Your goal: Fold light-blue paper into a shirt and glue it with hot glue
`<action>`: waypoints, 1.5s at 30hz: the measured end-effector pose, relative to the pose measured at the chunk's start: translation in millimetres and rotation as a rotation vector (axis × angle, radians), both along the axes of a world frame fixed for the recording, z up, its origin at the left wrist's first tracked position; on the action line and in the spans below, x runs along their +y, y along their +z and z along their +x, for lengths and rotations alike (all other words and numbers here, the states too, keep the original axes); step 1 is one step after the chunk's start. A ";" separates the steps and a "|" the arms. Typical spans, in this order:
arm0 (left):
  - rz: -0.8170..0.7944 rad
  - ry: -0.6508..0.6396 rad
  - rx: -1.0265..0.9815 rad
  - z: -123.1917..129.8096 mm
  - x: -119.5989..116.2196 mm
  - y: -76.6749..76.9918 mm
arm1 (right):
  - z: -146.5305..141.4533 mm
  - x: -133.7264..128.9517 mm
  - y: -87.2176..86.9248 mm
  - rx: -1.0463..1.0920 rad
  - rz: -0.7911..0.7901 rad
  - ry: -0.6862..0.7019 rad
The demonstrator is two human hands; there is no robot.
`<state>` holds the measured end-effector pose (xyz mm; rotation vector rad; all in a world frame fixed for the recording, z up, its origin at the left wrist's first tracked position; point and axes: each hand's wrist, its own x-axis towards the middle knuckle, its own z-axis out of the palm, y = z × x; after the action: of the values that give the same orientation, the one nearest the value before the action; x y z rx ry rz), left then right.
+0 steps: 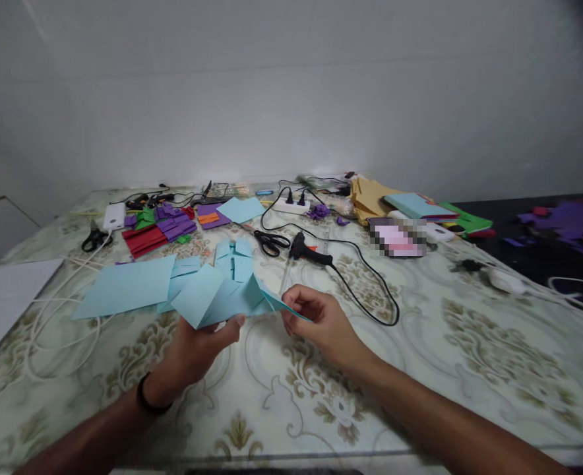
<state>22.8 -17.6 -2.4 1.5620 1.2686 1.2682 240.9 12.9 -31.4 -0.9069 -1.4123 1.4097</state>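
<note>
The folded blue paper [235, 302] is held up in both hands over the near middle of the table [420, 389]. The left hand [195, 349] holds it from below at its near edge, the thumb lying along that edge and the other fingers mostly hidden behind the sheet. The right hand [324, 323] has its thumb and fingertips together, clamped on the narrow right end.

The paper looks very light, thin but crisp enough to keep its creases, not slippery, and easy to crumple or bend out of line. It is probably best taken lightly by the near edge or an outer corner, clear of the raised folds. Its long axis seems to run from left to right across the person's front; the narrow end points right and slightly towards the person, while a broad flap angles off on the left.

Just beyond it stand folded blue pieces [235, 260], and to the left is a flat blue sheet [130, 287]. Further out lie black-handled scissors [270, 243], with a glue gun [311, 251] beside them. A power strip [291, 206] sits behind those, and a phone [398, 239] lies off to the right.
</note>
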 end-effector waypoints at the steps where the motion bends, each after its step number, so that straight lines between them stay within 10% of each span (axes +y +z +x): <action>1: -0.004 -0.006 -0.014 0.2 -0.1 -1.3 | -0.8 -0.4 0.5 0.016 -0.009 0.024; 11: -0.092 -0.260 -0.006 3.7 -4.7 -13.9 | -9.6 -15.4 4.4 -0.008 0.031 0.162; 45: -0.159 -0.148 -0.272 -11.2 8.8 -19.7 | -4.0 -17.1 4.8 -0.093 0.077 -0.072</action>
<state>11.6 -8.8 -22.1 1.2957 1.0351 1.2075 236.8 -4.1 -26.6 -0.9746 -1.4785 1.2658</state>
